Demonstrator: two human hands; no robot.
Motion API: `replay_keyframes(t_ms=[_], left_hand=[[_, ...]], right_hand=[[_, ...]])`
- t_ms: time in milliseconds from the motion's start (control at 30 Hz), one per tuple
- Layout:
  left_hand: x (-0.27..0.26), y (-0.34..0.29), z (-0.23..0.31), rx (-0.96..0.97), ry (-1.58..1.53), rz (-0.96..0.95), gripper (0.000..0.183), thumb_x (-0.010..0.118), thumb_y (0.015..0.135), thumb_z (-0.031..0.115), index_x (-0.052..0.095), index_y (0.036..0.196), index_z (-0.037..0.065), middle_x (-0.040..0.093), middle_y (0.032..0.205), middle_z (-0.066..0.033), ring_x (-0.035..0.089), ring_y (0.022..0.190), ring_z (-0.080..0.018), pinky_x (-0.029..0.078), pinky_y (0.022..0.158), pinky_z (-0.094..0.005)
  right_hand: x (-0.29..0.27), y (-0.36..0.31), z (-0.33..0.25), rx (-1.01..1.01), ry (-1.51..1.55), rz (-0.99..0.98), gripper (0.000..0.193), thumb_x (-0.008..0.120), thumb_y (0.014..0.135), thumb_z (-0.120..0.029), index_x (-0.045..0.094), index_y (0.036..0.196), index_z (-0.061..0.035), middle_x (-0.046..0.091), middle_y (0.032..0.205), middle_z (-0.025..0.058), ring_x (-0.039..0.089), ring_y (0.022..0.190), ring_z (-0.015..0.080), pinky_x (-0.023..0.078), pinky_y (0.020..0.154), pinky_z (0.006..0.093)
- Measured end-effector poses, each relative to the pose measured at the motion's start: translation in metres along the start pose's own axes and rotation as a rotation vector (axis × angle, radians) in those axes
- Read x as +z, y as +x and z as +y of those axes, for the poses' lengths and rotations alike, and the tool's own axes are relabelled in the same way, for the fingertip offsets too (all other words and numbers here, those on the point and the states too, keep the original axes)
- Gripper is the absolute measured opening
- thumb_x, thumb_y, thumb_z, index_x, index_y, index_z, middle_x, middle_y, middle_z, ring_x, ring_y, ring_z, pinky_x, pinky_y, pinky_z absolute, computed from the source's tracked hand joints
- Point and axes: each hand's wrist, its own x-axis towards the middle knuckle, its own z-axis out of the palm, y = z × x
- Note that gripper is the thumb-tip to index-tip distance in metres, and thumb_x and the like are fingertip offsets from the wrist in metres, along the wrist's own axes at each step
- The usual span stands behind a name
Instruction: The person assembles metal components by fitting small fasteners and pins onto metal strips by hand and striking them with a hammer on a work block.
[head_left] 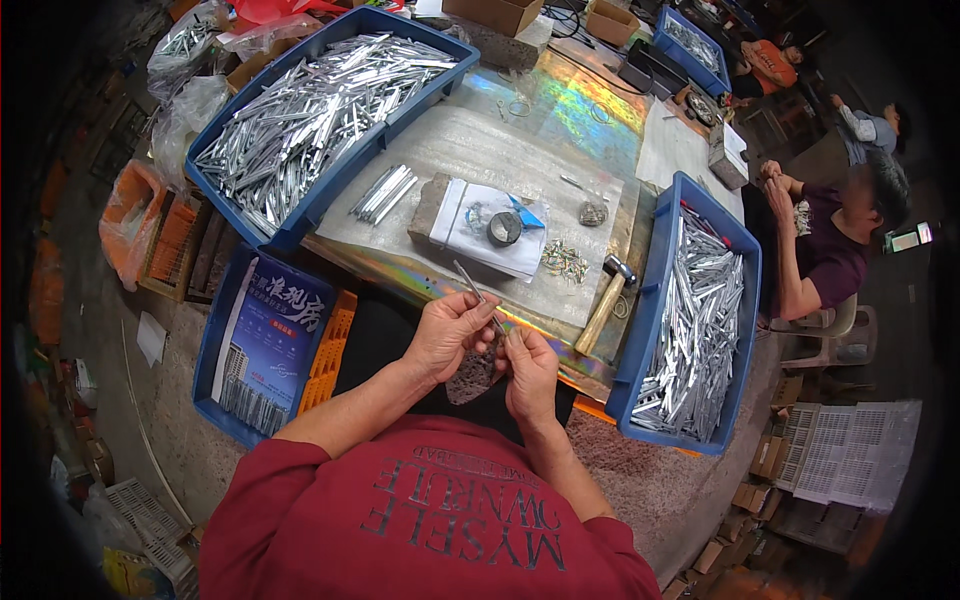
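My left hand [448, 332] is closed around a slim silver metal strip [466, 277], whose upper end sticks out past the fingers toward the table. Beside it, my right hand [531, 374] has thumb and fingers pinched at the strip's lower end; whether it grips the strip or a small part there is hidden. Both hands are in front of the table's near edge. Just beyond them stands a paper-covered block [450, 217] bearing a small dark round pot [504, 229]. A heap of small pins or rivets [565, 263] lies right of the block.
A wooden-handled hammer [602, 312] rests at the near right. Blue bins of silver strips stand at the far left [400, 137] and right [622, 385]. A row of strips [383, 194] lies left of the block. A lower blue bin [222, 420] sits at left. A co-worker [830, 235] sits at right.
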Motion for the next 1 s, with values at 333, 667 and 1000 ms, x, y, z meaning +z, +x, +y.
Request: replay_keyframes(t_ms=[333, 667, 1000], left_hand=[[-0.0009, 0.0005, -0.0032, 0.015, 0.003, 0.002, 0.011, 0.054, 0.08, 0.013, 0.055, 0.085, 0.003, 0.058, 0.075, -0.0056, 0.051, 0.056, -0.0078, 0.041, 0.045, -0.018], [0.0005, -0.001, -0.0066, 0.07, 0.044, 0.021, 0.013, 0.055, 0.079, 0.016, 0.055, 0.082, 0.002, 0.058, 0.074, -0.0048, 0.051, 0.056, -0.007, 0.041, 0.046, -0.0175], [-0.0007, -0.0004, -0.0076, 0.071, 0.015, 0.013, 0.013, 0.055, 0.079, 0.015, 0.056, 0.083, 0.003, 0.058, 0.074, -0.0053, 0.051, 0.057, -0.0074, 0.041, 0.046, -0.018]], right_hand=[[0.0001, 0.0, 0.0028, 0.002, 0.019, 0.022, 0.014, 0.048, 0.083, -0.015, 0.05, 0.078, -0.0029, 0.048, 0.066, -0.0004, 0.041, 0.056, 0.0051, 0.034, 0.051, 0.0163], [0.0047, -0.0003, 0.0043, 0.017, 0.106, 0.026, 0.013, 0.047, 0.084, -0.015, 0.05, 0.077, -0.0033, 0.048, 0.066, -0.0003, 0.041, 0.055, 0.0054, 0.034, 0.05, 0.0166], [0.0029, 0.0001, 0.0061, 0.019, 0.126, 0.043, 0.014, 0.047, 0.084, -0.015, 0.049, 0.075, -0.0037, 0.047, 0.066, -0.0001, 0.04, 0.055, 0.0056, 0.033, 0.05, 0.0168]])
